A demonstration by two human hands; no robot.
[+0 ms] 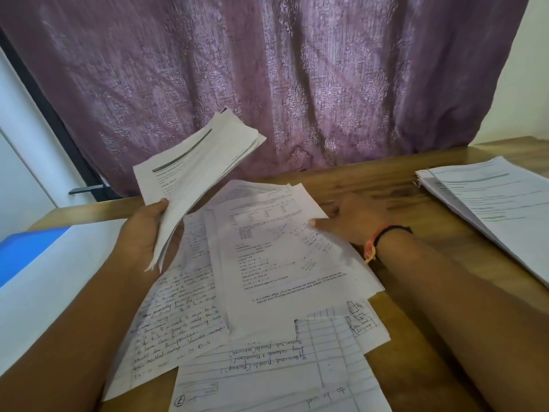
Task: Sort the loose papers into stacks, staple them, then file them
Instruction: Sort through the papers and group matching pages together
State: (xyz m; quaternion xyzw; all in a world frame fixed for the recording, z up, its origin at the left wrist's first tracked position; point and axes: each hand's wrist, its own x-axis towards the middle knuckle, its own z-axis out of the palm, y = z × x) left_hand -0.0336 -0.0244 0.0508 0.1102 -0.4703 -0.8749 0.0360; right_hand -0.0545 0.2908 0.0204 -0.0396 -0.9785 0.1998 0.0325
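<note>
Left fingers [160, 204] are curling round a raised bundle [193, 162] while right fingers [320, 223] are pinching the right edge of the top sheet [276, 248], open tabletop [401, 200] lying beyond.

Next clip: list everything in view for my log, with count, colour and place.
bundle: one, white printed, raised left of centre
loose papers: many, white, printed and handwritten, overlapping mid-table
stack: one, white printed, table's right side
folder: one, blue, far left
table: one, brown wood, under the papers
curtain: one, purple, behind the table
wristband: one, black and orange, right wrist
left hand: grips the bundle
right hand: thumb on the top printed sheet
</note>
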